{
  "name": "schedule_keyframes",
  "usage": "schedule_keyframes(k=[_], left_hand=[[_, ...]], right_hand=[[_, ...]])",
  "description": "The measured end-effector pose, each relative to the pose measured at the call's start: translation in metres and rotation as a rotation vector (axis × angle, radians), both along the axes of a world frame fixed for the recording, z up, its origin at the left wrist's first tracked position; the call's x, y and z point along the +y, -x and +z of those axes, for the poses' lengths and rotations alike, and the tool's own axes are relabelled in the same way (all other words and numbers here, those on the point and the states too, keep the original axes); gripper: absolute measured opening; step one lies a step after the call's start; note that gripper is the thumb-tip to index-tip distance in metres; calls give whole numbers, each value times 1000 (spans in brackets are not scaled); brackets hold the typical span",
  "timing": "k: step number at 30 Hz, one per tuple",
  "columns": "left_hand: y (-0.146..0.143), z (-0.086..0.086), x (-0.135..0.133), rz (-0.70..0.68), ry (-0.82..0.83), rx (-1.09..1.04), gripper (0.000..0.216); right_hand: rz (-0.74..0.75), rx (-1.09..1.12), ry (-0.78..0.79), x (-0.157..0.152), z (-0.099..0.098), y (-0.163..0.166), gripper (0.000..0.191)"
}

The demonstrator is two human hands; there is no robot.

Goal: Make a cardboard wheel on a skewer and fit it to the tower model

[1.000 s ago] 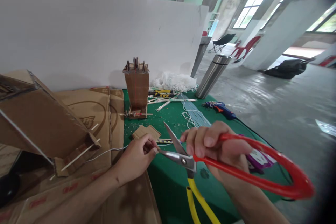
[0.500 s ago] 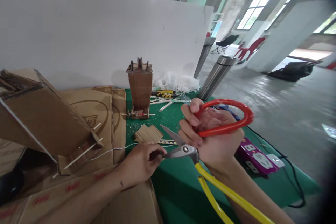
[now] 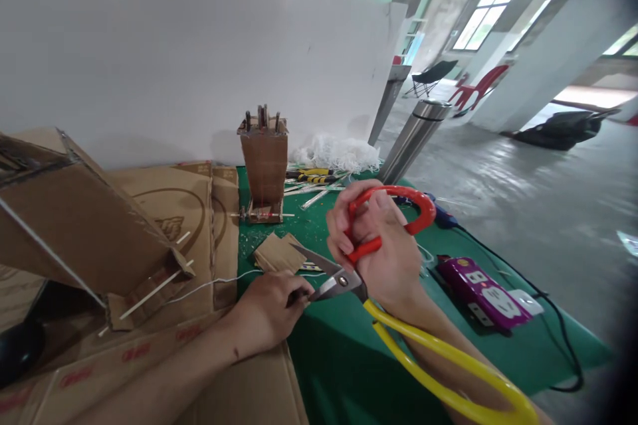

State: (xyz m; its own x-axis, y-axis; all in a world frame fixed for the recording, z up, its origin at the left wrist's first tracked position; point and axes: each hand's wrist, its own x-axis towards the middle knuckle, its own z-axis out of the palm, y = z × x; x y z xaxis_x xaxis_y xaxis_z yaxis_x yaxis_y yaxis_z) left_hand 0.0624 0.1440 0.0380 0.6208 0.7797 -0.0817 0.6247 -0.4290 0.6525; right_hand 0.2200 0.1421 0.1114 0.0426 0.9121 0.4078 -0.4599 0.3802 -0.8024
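Observation:
My right hand is closed around the red handle loop of a pair of scissors, while the yellow handle hangs loose below along my forearm. The blades stand apart and point left. My left hand has its fingers pinched together by the tip of the lower blade; what they hold is hidden or too small to name. A thin white string runs from the large cardboard structure at left toward my left hand. Small cardboard pieces lie just beyond that hand, close to the upper blade tip.
Behind stands a cardboard tower with a stick through its base. Yellow-black pliers, white stringy material and a steel flask sit at the back. A purple power strip with a black cord lies on the green table at right.
My right hand has moved slightly left and its grip on the red loop has turned, with the thumb now over it. The yellow handle has swung out to the right. My left hand barely moved.

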Motion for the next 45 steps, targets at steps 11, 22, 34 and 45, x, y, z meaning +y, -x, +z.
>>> schedule_keyframes(k=[11, 22, 34, 45], left_hand=[[1, 1, -4, -22, -77, 110, 26], [1, -7, -6, -30, -142, 114, 24], [1, -5, -4, -78, -171, 143, 23], [0, -6, -6, -74, -208, 126, 23]], right_hand=[[83, -11, 28, 4, 2, -3, 27], [113, -73, 53, 8, 4, 4, 27], [286, -101, 20, 12, 3, 7, 29], [393, -203, -1, 9, 2, 22, 30]])
